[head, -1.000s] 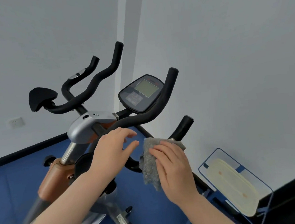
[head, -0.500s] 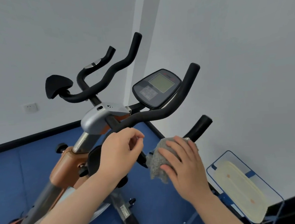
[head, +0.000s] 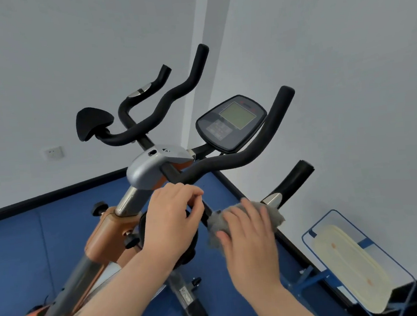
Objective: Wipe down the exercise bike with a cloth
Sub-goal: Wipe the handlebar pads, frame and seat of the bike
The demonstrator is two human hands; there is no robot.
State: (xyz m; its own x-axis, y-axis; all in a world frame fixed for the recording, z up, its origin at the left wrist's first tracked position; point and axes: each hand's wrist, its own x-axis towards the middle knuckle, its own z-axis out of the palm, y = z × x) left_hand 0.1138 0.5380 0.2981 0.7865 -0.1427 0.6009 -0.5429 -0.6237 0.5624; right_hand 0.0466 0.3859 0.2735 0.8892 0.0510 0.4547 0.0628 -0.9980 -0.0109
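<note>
From the head view, an exercise bike (head: pixel 153 167) stands on a blue floor (head: pixel 21 249) near the corner of two pale walls. Its black handlebars (head: pixel 228 161) branch upward, and a dark console (head: pixel 232 121) with a greenish screen sits between the right-hand bars. A silver housing (head: pixel 157 162) caps the steel post, and an orange-brown collar (head: pixel 108 232) wraps the post lower down.

The right hand (head: pixel 250 240) lies palm-down over a grey cloth (head: pixel 218 222), fingers spread and pressing it against the lower right handlebar, just below a silver sensor plate (head: pixel 271 199). The cloth bunches around the bar, with fuzzy edges showing on both sides of the hand. Whether the thumb closes under the bar is hidden.

The left hand (head: pixel 172 219) is just beside it, in front of the stem, fingers curled inward with the tips close to the thumb; whether they pinch a thin black bar there or only hover at it cannot be told.

A black elbow pad (head: pixel 91 122) sits at the left end of the handlebars. At the lower right, by the wall, a blue wire frame (head: pixel 307 235) holds a cream tray (head: pixel 348 266). A white wall socket (head: pixel 54 153) is on the left wall.
</note>
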